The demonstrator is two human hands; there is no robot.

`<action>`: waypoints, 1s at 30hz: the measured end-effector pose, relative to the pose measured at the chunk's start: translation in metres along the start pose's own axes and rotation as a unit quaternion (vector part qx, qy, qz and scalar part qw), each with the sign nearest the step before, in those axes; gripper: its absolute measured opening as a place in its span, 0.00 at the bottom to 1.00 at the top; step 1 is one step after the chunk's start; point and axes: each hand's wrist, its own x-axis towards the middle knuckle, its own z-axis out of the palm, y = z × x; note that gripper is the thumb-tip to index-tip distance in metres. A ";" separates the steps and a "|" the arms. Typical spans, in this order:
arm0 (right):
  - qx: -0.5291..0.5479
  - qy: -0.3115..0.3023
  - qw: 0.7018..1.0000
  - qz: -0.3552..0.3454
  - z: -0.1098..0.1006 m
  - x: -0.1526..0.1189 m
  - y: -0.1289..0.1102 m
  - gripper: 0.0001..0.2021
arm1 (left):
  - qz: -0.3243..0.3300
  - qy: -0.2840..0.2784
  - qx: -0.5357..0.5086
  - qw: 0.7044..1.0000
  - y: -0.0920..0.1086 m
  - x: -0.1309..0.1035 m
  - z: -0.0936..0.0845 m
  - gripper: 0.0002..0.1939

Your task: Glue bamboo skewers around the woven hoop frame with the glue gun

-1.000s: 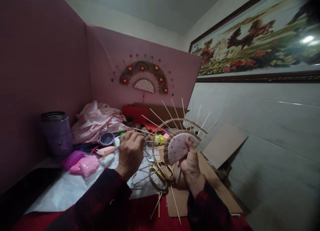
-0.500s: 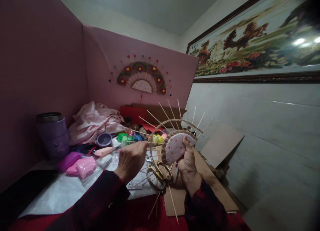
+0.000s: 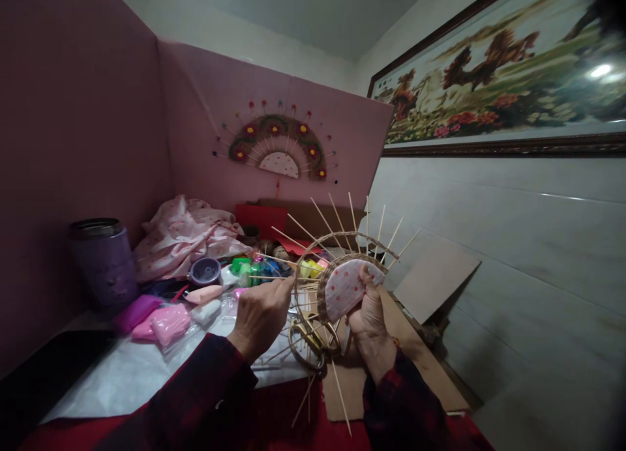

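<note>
My right hand (image 3: pixel 372 317) grips a half-round fan of thin sticks and woven brown twine, its thumb pressed on the white spotted half-circle (image 3: pixel 345 288). Pale sticks (image 3: pixel 320 215) spread outward from that piece, and a second band of brown twine (image 3: pixel 359 234) arcs across them. At the fan's left edge, my left hand (image 3: pixel 261 314) is closed, its fingertips pinching the brown twine beside a stick; the exact pinch is partly hidden. Beneath the fan lie gold-handled scissors (image 3: pixel 306 350) and loose sticks (image 3: pixel 341 399).
A finished-looking fan (image 3: pixel 276 145) hangs on the pink board. Left are a purple tumbler (image 3: pixel 102 265), its lid (image 3: pixel 204 272), pink cloth (image 3: pixel 188 236) and pink clay packs (image 3: pixel 166 324). Cardboard (image 3: pixel 413 353) lies under my right arm. A framed horse picture (image 3: pixel 489 79) hangs right.
The left hand has shifted very slightly right and down, still closed at the fan's left edge. The right hand's hold is the same; the view has tilted a little.
</note>
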 end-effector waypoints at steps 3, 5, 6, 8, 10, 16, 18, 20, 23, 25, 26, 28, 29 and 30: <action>0.005 0.002 1.000 0.015 0.000 0.003 0.002 0.15 | -0.003 0.016 -0.016 1.000 0.000 0.001 -0.001 0.09; 0.007 0.002 1.000 0.021 0.000 0.004 0.003 0.16 | -0.008 0.021 -0.030 0.999 0.001 0.001 -0.003 0.09; 0.009 0.002 1.000 0.023 0.000 0.004 0.003 0.17 | -0.015 0.021 -0.036 0.999 0.001 0.001 -0.003 0.10; 0.011 0.003 1.000 0.027 -0.001 0.004 0.003 0.18 | -0.035 0.019 -0.038 0.998 0.002 0.001 -0.004 0.10; 0.015 0.004 0.999 0.030 -0.002 0.004 0.003 0.18 | -0.050 0.014 -0.034 0.998 0.003 0.001 -0.004 0.10; 0.026 0.010 0.999 0.043 -0.007 0.009 0.002 0.16 | -0.045 -0.013 -0.010 0.999 0.002 0.001 -0.006 0.12; 0.029 0.009 0.998 0.051 -0.009 0.011 0.002 0.17 | -0.035 -0.027 0.012 0.999 0.003 0.002 -0.008 0.14; 0.030 0.010 0.998 0.054 -0.010 0.012 0.001 0.19 | -0.024 -0.039 0.033 0.998 0.003 0.004 -0.011 0.15; 0.030 0.012 0.998 0.057 -0.010 0.014 -0.001 0.21 | -0.013 -0.060 0.052 0.997 0.002 0.009 -0.018 0.17; 0.030 0.013 0.998 0.058 -0.010 0.015 -0.002 0.21 | -0.009 -0.074 0.048 0.996 0.000 0.012 -0.023 0.17; 0.030 0.015 0.998 0.059 -0.010 0.016 -0.003 0.21 | -0.008 -0.083 0.044 0.996 -0.001 0.013 -0.025 0.18; 0.029 0.017 0.998 0.057 -0.011 0.017 -0.004 0.21 | -0.009 -0.101 0.035 0.994 -0.004 0.015 -0.028 0.19; 0.029 0.018 0.998 0.056 -0.011 0.017 -0.004 0.21 | -0.010 -0.110 0.032 0.993 -0.005 0.016 -0.029 0.19; 0.028 0.018 0.998 0.054 -0.011 0.017 -0.004 0.21 | -0.010 -0.119 0.029 0.992 -0.006 0.017 -0.031 0.19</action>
